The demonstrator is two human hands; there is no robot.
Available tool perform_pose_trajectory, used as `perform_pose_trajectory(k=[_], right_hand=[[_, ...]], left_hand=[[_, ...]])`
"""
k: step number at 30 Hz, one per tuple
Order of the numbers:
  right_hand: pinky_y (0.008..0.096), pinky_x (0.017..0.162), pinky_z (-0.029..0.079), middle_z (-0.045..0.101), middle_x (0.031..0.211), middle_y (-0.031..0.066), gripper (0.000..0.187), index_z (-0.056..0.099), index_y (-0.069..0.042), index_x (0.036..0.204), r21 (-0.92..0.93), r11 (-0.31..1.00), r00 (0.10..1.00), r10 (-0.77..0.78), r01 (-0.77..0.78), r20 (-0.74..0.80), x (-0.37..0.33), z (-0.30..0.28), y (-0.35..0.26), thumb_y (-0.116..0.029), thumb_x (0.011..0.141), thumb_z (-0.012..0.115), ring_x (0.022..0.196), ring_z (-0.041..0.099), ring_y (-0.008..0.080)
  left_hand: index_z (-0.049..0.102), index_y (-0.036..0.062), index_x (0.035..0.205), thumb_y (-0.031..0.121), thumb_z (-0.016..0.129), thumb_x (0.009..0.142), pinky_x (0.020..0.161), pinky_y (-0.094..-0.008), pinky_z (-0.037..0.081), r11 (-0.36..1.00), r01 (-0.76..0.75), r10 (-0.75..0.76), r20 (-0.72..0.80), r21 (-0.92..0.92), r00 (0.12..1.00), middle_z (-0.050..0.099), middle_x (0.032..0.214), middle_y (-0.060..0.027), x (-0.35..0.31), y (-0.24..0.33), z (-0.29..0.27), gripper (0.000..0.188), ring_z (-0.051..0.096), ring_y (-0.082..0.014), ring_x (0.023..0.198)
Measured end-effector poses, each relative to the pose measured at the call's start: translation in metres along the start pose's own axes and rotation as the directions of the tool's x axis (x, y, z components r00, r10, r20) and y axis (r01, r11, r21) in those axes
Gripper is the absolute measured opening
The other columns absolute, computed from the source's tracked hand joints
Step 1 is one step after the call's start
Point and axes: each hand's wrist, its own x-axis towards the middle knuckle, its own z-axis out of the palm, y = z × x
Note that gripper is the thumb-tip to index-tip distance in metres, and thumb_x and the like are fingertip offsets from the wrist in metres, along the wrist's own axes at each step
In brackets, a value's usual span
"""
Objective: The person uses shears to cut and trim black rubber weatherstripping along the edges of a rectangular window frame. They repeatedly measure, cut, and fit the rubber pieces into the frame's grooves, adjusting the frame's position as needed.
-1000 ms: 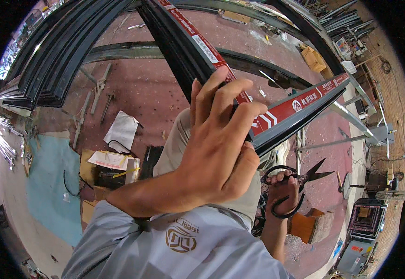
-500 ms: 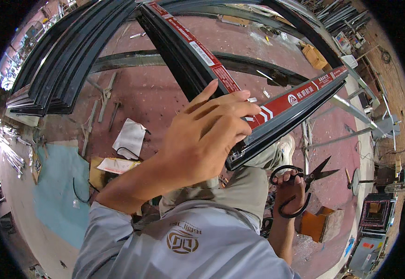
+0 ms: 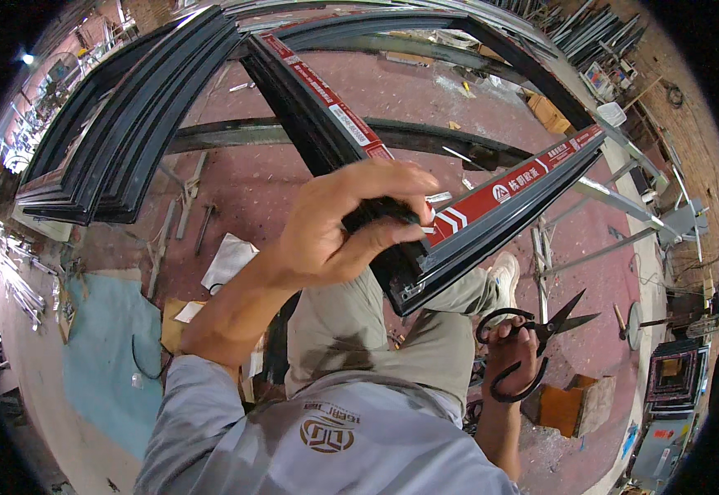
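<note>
A dark metal window frame (image 3: 491, 235) with red printed film (image 3: 475, 206) along its upper face stands raised in front of me, one corner pointing toward my knees. My left hand (image 3: 335, 219) is at that corner, thumb and fingers curled together over the inner edge. Something dark shows between the fingertips; whether it is a thin strip or part of the frame I cannot make out. Low on the right, my right hand (image 3: 514, 355) grips black scissors (image 3: 553, 324) by a large loop handle. Their blades are spread and point away to the right, apart from the frame.
Stacked dark frames (image 3: 129, 124) stand at the left. Metal stand legs (image 3: 632, 202) reach out at the right. A cardboard box (image 3: 570, 408) sits on the floor by my right arm, and a blue-green sheet (image 3: 104, 355) lies at the left.
My left hand has gone from lying spread over the frame corner to a curled pinch at its inner edge. The right hand still holds the scissors, nearly unmoved.
</note>
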Motion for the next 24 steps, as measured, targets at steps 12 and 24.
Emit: perform_pose_trajectory(k=[12,24], right_hand=[[0.0325,0.072,0.047,0.06,0.086,0.0093,0.034,0.056,-0.001,0.106,-0.452,0.889,0.964,0.054,0.072,0.259,-0.013,0.07,-0.03,-0.029,0.091,0.07,0.077,0.058,0.0178],[0.0269,0.063,0.036,0.051,0.076,-0.0017,0.05,0.058,-0.003,0.089,-0.756,0.654,0.836,0.4,0.027,0.376,0.037,0.114,-0.069,-0.051,0.088,0.073,0.072,0.046,0.0105]], left_hand=[[0.067,0.0005,0.1,0.022,0.053,0.098,0.08,-0.0394,0.04,0.947,-0.206,0.107,0.362,0.248,0.926,0.062,0.086,-0.0102,0.037,-0.008,-0.023,0.026,0.053,-0.0278,0.077],[0.066,-0.0029,0.097,0.015,0.066,0.094,0.075,-0.0304,0.047,0.947,0.316,-0.319,0.299,0.058,0.899,0.067,0.084,-0.0061,0.038,0.005,-0.023,0.018,0.061,-0.0129,0.08]])
